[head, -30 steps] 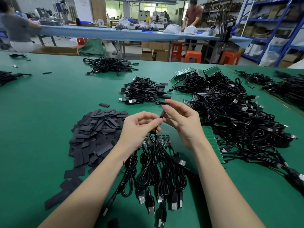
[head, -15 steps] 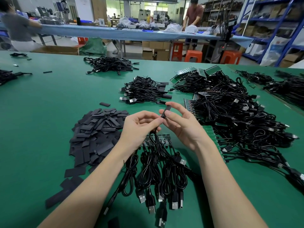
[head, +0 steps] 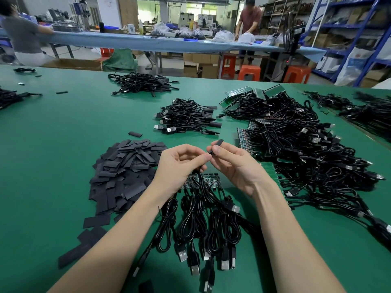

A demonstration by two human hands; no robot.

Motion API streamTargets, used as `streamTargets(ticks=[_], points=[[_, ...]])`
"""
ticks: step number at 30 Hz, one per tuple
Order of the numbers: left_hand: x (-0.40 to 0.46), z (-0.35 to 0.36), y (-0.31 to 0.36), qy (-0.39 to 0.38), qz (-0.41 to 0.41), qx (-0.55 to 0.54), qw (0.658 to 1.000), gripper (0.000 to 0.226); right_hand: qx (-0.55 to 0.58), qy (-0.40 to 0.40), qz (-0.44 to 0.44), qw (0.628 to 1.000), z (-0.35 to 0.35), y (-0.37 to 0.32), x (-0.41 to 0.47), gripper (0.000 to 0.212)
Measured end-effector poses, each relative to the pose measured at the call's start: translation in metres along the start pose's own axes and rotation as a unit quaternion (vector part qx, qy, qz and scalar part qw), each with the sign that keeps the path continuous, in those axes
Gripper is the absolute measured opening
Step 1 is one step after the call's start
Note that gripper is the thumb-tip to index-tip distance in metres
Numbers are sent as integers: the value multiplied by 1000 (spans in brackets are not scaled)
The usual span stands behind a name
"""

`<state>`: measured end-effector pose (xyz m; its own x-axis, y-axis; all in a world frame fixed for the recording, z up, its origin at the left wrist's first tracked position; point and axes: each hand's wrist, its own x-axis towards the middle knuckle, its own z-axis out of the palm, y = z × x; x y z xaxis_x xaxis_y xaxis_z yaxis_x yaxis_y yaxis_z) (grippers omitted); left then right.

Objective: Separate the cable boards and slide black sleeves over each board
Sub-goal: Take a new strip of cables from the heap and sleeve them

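R fingertips [head: 214, 149] pinch a black sleeve [head: 217, 145] between thumb and index, narrow grip, sleeve poking up and away past the tips; the right hand [head: 234, 169] is otherwise loosely curled. L hand [head: 182, 163] is closed around the cable [head: 200, 180] just below, its thumb and index meeting the sleeve's near end, so both hands are shut on the same piece and touching at the tips. The board itself is hidden inside sleeve or fingers, can't tell how far it's in. Judging by look, the sleeve is thin flat tube, v. light, soft enough to collapse; prob best held by its edges so the mouth stays open, not squashed flat. Board looks small, stiff and light, w/ solder joints at the cable end that prob won't like bending, so hold board or cable close to it rather than tugging the cord. Cable is limp, trails down to the strip of unseparated boards [head: 203, 180] lying on the green table [head: 63, 134] under the hands, USB plugs [head: 194, 267] fanned toward the person. Loose sleeve pile [head: 124, 172] sits just left of the L hand; finished sleeved cables [head: 186, 117] are heaped beyond; a big tangle of cables and board strips [head: 306, 153] lies to the right.
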<state>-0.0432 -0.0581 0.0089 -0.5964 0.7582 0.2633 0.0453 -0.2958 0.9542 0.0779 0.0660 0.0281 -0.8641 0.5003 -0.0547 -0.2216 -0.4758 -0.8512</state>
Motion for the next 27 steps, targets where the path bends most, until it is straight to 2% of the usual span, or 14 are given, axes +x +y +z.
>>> streamTargets(ticks=[4,8,22,27], points=[[-1,0,1,-4,1,-3,1000,17,-12,-9,6,1000,-1,0,0,12],[0,-1,0,-2,-1,3,1000,8,-12,-16,8,1000,-1,0,0,14],[1,-1,-3,9,-9,2,1000,8,25,11,-17,999,4,5,2,10],[1,0,-1,9,-14,-7,1000,22,15,16,-38,999,3,6,4,18]])
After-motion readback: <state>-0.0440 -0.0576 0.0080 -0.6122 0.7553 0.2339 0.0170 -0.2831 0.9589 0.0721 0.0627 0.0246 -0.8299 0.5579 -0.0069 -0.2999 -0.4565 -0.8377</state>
